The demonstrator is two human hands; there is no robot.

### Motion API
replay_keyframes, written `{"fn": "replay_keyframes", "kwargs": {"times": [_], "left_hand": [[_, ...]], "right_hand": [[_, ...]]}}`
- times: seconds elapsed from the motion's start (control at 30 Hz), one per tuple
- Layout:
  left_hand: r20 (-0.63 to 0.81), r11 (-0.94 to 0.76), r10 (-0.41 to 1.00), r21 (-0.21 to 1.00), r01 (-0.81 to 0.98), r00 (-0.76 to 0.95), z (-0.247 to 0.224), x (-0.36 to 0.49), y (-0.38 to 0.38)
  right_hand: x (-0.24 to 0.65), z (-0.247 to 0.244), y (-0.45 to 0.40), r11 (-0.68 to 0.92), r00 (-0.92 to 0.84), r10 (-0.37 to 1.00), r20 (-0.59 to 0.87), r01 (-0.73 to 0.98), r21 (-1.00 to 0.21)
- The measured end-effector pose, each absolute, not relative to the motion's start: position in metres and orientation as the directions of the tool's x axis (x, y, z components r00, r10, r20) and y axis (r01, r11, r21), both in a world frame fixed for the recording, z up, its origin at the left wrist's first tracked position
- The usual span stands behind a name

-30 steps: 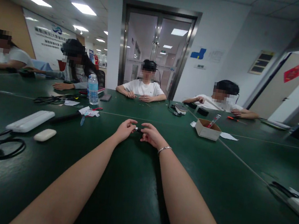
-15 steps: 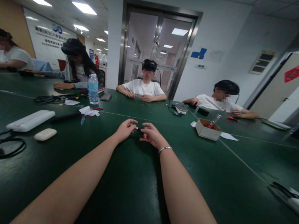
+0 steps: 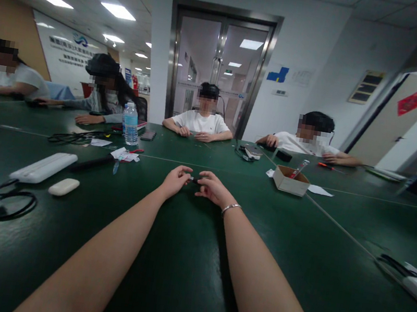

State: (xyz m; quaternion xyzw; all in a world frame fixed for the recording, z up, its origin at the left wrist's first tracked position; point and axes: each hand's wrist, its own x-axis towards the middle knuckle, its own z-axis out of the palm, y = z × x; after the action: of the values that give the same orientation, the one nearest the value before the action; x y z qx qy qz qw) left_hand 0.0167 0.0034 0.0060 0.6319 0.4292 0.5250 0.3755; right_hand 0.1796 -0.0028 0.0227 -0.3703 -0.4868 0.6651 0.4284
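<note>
Left hand (image 3: 175, 180) and right hand (image 3: 212, 188), fingers curled, pinch a small dark part (image 3: 193, 179) between them.

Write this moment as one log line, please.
left hand: pinching small part | right hand: pinching same part | over green table

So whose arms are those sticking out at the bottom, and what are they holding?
The arms belong to the person wearing the camera on their head, so you see what they see. Their left hand and right hand meet over the green table, pinching a tiny dark and silver part between the fingertips; it is too small to name. Nearby lie a white power strip, a water bottle and a small cardboard box. Other people sit across the table.
</note>
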Motion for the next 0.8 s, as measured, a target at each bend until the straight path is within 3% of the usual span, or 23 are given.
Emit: {"fn": "replay_keyframes", "kwargs": {"times": [0.8], "left_hand": [[0.347, -0.355, 0.935, 0.925, 0.139, 0.078, -0.0007, 0.0159, 0.0109]], "right_hand": [[0.1802, 0.0215, -0.0027, -0.149, -0.379, 0.923, -0.063, -0.203, -0.968]]}}
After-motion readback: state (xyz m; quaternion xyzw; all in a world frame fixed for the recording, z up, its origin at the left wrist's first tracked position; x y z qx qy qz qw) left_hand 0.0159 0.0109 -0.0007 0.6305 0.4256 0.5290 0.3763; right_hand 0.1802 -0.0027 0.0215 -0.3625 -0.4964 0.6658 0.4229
